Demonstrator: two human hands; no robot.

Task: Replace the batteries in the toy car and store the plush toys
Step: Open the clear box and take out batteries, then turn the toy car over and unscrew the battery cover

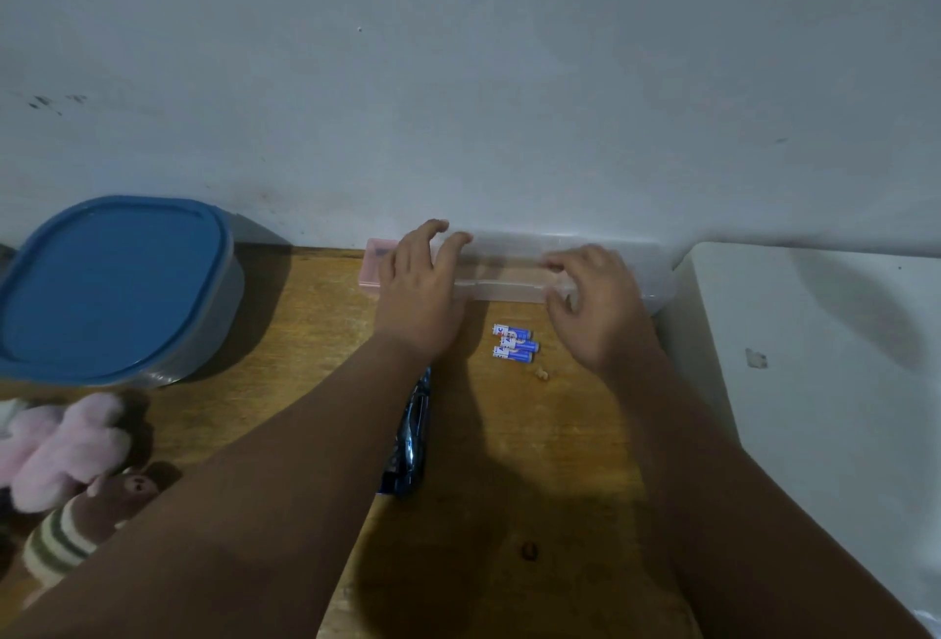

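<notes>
Table (315,322): long clear box (509,277) lies crosswise against the wall. Left hand (417,282) rests near-straight fingers over its left part, and right hand (596,302) pinches its front edge. Three batteries (513,345) lie just nearside of the box, between the wrists, axes parallel to it; right looks marginally nearer.
</notes>
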